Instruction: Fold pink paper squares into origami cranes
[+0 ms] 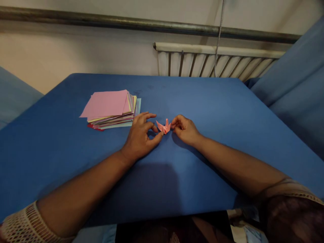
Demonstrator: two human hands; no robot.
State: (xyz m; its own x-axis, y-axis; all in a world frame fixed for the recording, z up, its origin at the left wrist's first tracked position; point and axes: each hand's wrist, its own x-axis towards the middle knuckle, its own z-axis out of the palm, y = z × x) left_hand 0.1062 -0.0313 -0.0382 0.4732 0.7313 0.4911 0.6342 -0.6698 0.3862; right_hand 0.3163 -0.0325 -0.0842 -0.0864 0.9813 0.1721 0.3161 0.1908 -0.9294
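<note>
A small salmon-pink origami crane (165, 128) sits between my two hands at the middle of the table, its points sticking upward. My left hand (143, 133) pinches its lower left side with the thumb and index finger, while the other fingers stretch out above. On the crane's other side, my right hand (186, 129) has its fingers curled together, and their tips are at the right-hand point of the paper. The fingertips partly cover both ends of the crane.
A thick stack of coloured paper sheets (108, 103), pink on top, lies just left of my left hand. The blue table (215, 108) reaches back to the wall. Behind it are a radiator (192, 62), a horizontal pipe (113, 23) and a hanging cord (219, 37). Blue curtains (296, 74) flank the table.
</note>
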